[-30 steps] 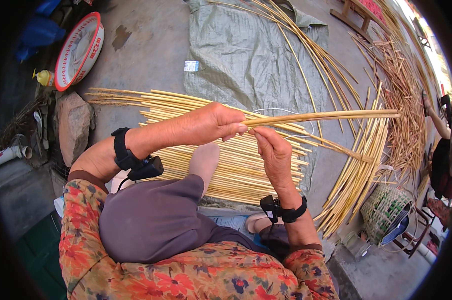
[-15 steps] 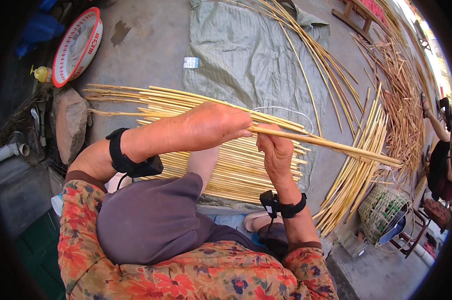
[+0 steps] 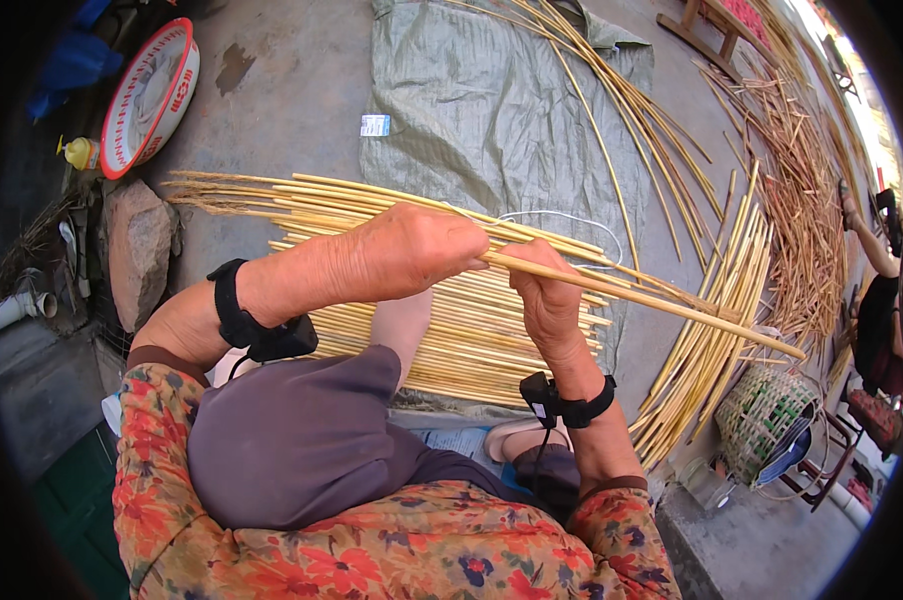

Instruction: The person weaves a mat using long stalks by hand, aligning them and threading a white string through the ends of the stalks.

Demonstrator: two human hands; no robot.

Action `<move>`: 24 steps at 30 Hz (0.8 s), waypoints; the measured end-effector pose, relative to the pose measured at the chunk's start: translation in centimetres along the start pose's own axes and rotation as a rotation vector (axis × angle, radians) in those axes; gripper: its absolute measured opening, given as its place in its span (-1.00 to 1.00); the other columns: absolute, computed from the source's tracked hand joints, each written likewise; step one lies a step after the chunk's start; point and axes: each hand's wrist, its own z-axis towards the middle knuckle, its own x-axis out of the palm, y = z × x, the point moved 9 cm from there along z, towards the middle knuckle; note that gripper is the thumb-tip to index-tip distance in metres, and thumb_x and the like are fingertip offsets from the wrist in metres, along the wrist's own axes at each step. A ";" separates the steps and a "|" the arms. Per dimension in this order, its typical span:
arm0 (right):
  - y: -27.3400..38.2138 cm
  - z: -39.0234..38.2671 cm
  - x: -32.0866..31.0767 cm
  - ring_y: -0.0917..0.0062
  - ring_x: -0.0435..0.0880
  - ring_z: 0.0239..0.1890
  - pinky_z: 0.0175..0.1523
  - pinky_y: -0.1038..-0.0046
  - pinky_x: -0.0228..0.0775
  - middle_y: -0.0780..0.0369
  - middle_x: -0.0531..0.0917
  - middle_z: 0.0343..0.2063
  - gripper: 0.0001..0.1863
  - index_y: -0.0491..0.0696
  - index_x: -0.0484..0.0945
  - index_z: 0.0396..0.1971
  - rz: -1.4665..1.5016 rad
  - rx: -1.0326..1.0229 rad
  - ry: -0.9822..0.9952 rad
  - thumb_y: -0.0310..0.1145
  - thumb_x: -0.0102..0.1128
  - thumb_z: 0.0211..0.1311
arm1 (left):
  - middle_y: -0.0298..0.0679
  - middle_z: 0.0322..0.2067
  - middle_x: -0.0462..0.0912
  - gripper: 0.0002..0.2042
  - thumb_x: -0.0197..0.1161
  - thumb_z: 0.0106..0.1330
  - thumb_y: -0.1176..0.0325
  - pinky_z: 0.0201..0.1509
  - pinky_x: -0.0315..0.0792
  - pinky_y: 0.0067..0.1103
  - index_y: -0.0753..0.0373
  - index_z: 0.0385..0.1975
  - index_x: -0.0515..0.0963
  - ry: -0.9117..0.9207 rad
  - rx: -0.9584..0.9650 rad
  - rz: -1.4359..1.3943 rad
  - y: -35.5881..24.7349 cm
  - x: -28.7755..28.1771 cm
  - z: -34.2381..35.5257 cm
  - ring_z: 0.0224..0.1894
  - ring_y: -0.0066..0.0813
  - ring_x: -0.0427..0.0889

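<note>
head view, stalk (image 3: pixel 662 306) in left hand (image 3: pixel 432 243), far end lower than before

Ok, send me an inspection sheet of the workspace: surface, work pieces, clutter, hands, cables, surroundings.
Surface: grey floor, partly under a creased grey-green sheet.
Job's things: held stalk slants above a row of pale stalks; a loose stalk bundle lies to the right.
Clutter: brown stalk heap, far right.
Hands: left hand closed on the held stalk; right hand at the stalk, its grip partly hidden.
Cables: black lead below the right wrist device; white cord by the row.
Surroundings: red-rimmed basin and rock, left; woven basket, right.
</note>
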 end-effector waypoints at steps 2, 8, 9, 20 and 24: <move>-1.1 -0.5 0.2 0.70 0.30 -0.61 -0.52 0.64 0.14 0.35 0.42 -0.61 -0.89 -0.14 0.53 -0.33 0.135 0.117 -0.014 -0.52 0.09 0.12 | -0.16 -0.65 0.36 -0.86 0.19 0.06 0.45 -0.53 0.32 -0.42 0.29 -0.48 0.36 0.037 -0.046 -0.066 0.1 0.5 -0.1 -0.57 -0.19 0.44; -1.3 -0.7 1.3 0.77 0.25 -0.66 -0.57 0.70 0.07 0.38 0.39 -0.67 -0.87 -0.16 0.52 -0.33 0.185 0.285 0.017 -0.44 0.05 0.19 | -0.08 -0.65 0.37 -0.83 0.13 0.17 0.37 -0.52 0.28 -0.37 0.32 -0.51 0.33 0.042 -0.119 -0.236 1.3 1.0 -0.5 -0.58 -0.08 0.40; -2.0 -1.1 1.3 0.71 0.29 -0.65 -0.55 0.66 0.12 0.35 0.41 -0.67 -0.87 -0.15 0.53 -0.32 0.191 0.370 0.011 -0.47 0.06 0.17 | -0.05 -0.67 0.37 -0.78 0.11 0.19 0.34 -0.52 0.27 -0.34 0.34 -0.56 0.31 0.044 -0.138 -0.277 1.5 1.0 -0.4 -0.59 -0.03 0.38; -4.4 -1.7 3.0 0.78 0.25 -0.55 -0.44 0.69 0.10 0.41 0.39 -0.62 -0.75 -0.14 0.49 -0.46 0.351 0.663 -0.096 -0.24 0.08 0.17 | -0.05 -0.65 0.36 -0.80 0.08 0.22 0.38 -0.50 0.26 -0.40 0.37 -0.53 0.31 0.108 -0.270 -0.328 3.2 2.4 -1.0 -0.59 -0.14 0.37; -5.0 -1.6 3.2 0.79 0.20 -0.54 -0.42 0.68 0.09 0.42 0.36 -0.64 -0.74 -0.14 0.47 -0.51 0.381 0.692 -0.183 -0.25 0.04 0.21 | -0.06 -0.66 0.38 -0.81 0.07 0.23 0.38 -0.51 0.26 -0.40 0.37 -0.52 0.33 0.121 -0.293 -0.262 3.5 2.3 -1.2 -0.61 -0.16 0.38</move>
